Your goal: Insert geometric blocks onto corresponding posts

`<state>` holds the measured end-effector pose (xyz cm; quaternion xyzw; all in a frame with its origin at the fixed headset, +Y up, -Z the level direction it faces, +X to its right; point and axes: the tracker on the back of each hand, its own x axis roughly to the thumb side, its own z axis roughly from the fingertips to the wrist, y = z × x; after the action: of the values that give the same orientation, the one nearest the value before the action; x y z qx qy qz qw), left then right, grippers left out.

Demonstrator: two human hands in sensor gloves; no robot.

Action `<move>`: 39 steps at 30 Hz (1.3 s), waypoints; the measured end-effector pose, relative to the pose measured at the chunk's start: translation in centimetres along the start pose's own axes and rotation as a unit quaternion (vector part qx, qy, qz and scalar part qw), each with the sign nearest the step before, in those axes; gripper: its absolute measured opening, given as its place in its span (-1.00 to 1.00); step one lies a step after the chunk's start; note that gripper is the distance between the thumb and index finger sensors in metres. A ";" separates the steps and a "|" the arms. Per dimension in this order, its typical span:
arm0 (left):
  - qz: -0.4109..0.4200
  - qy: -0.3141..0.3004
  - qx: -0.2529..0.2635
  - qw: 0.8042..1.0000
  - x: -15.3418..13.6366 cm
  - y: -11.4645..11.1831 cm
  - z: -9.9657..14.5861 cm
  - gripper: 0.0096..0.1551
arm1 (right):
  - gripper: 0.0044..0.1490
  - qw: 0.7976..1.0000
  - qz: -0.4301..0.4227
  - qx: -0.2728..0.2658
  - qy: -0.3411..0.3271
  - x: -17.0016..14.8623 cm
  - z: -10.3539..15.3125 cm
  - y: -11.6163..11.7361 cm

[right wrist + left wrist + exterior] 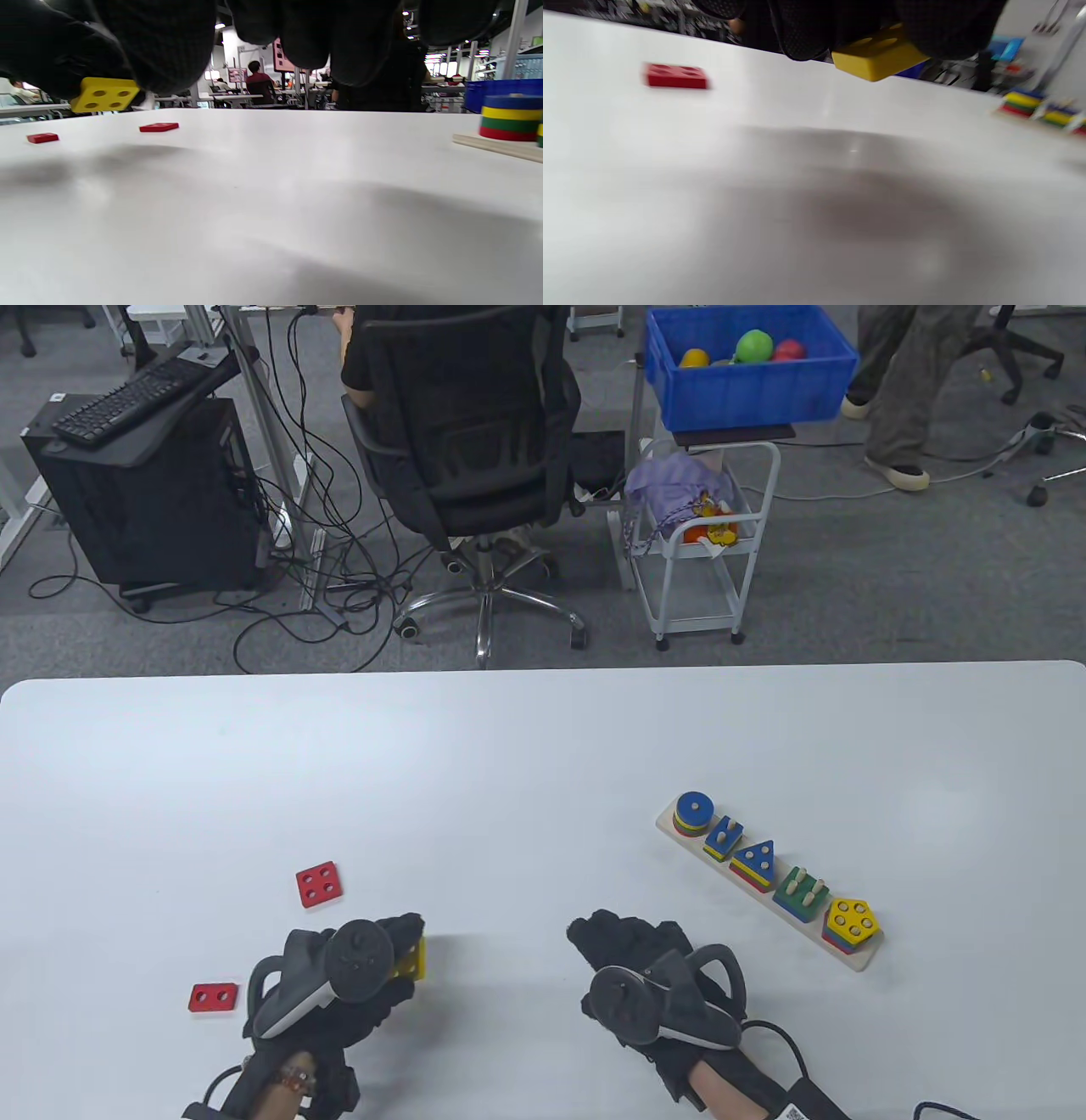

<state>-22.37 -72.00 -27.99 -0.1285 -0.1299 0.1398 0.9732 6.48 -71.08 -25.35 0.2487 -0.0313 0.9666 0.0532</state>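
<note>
My left hand [373, 959] grips a yellow square block [411, 960] with four holes and holds it above the table; the block also shows in the left wrist view [878, 57] and the right wrist view [104, 94]. A red square block [319, 885] lies on the table beyond the left hand. A red rectangular block [213, 998] with two holes lies to its left. The wooden post board [857, 959] with stacked coloured blocks sits at the right. My right hand [632, 950] hovers low over the table, holding nothing, its fingers curled.
The white table's far edge [543, 672] runs across the middle of the table view. Beyond it stand an office chair [475, 458], a white cart [696, 551] and a blue bin [747, 364].
</note>
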 end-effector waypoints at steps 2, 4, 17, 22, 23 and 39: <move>0.089 -0.039 -0.025 0.995 1.1 -0.4 -0.2 -0.17 | -0.02 1.000 -0.008 -0.018 -0.016 0.6 0.0 -0.1; 0.205 -0.072 -0.062 0.974 2.0 -1.1 -0.6 -0.17 | 0.02 0.997 -0.029 -0.050 -0.042 1.3 -0.1 -0.1; 0.545 -0.113 -0.198 0.807 3.7 -4.7 -1.3 -0.18 | 0.01 0.974 -0.112 -0.176 -0.087 3.5 0.5 -0.4; 0.551 -0.115 -0.206 0.801 4.2 -5.1 -1.1 -0.19 | -0.02 0.970 -0.088 -0.202 -0.100 3.9 0.7 -0.4; 0.556 -0.114 -0.208 0.797 4.2 -5.2 -1.1 -0.19 | -0.02 0.970 -0.084 -0.201 -0.102 3.9 0.7 -0.4; -0.010 0.032 0.068 0.997 -2.0 0.1 0.2 -0.16 | -0.03 0.982 -0.010 -0.178 0.063 -5.9 -0.3 -3.7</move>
<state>-24.30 -72.51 -28.22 -0.0655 -0.0903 0.1343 0.9846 11.89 -67.91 -28.32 0.1744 -0.1967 0.9587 0.1083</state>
